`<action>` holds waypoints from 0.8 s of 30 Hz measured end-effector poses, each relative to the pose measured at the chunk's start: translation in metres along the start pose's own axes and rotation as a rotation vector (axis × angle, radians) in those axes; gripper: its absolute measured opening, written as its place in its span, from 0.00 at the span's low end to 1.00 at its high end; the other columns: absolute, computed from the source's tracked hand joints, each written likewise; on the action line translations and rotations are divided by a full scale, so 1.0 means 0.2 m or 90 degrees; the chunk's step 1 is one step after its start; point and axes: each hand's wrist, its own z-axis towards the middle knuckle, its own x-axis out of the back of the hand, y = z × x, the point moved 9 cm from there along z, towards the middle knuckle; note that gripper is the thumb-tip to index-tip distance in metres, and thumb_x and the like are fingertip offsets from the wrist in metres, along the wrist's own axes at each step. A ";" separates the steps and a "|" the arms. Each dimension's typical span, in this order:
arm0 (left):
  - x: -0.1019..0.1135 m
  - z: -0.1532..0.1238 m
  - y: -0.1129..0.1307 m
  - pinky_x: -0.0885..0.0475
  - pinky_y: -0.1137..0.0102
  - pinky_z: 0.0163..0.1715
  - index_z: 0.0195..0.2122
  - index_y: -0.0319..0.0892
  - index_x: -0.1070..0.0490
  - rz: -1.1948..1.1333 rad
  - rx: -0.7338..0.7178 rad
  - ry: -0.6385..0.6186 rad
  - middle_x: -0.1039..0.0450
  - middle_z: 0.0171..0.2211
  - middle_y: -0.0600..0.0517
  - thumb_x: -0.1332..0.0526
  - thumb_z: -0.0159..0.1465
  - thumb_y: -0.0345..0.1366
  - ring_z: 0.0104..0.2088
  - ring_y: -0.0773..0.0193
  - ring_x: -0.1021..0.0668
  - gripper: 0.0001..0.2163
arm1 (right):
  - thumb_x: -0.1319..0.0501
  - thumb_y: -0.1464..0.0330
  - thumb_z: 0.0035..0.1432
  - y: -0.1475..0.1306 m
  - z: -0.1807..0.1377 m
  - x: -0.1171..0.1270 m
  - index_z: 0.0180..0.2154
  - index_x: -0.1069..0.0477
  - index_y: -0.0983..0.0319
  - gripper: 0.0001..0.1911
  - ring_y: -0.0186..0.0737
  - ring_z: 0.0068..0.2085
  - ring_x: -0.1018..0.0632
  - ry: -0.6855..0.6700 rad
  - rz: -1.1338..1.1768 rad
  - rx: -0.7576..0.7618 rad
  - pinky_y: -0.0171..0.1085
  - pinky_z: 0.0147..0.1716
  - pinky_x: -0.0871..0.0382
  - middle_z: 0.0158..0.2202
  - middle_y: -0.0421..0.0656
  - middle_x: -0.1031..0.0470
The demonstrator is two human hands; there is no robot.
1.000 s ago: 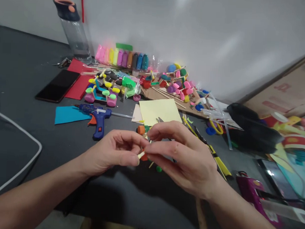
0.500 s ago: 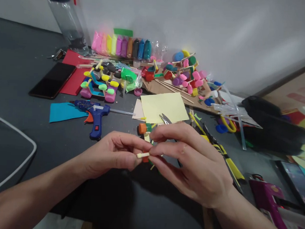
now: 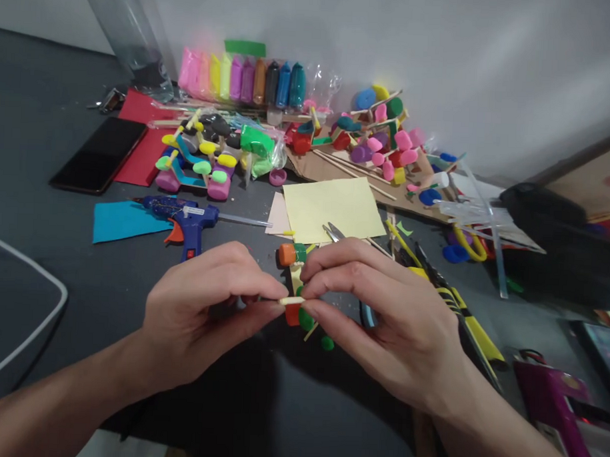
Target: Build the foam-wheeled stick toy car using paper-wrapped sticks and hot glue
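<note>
My left hand [image 3: 202, 308] and my right hand [image 3: 382, 318] meet over the dark table, both pinched on a short pale wooden stick piece [image 3: 291, 300] held level between the fingertips. Right under it lie small clay bits: a red piece [image 3: 292, 315], green balls [image 3: 327, 342] and an orange-and-green piece [image 3: 289, 254]. A yellow paper sheet [image 3: 333, 208] lies just beyond my hands, with scissors [image 3: 335, 232] at its near edge.
A blue glue gun [image 3: 188, 218] and blue paper [image 3: 122, 221] lie to the left. Behind are clay-and-stick models [image 3: 202, 161], a row of clay packs [image 3: 240, 79], a phone [image 3: 98, 154] on red paper, a bottle [image 3: 124, 29]. Yellow-handled tools [image 3: 457, 314] lie right.
The view has tilted down and my hands have drawn slightly closer together. The stick piece has turned from slanted to level between the fingertips of both hands.
</note>
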 end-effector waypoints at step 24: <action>-0.07 0.03 -0.09 0.33 0.72 0.25 0.37 0.43 0.23 0.089 0.064 0.035 0.23 0.28 0.55 0.35 0.66 0.27 0.28 0.69 0.25 0.04 | 0.35 0.75 0.65 0.13 -0.03 0.02 0.38 0.23 0.65 0.02 0.38 0.40 0.20 0.041 -0.056 -0.012 0.36 0.40 0.27 0.37 0.47 0.20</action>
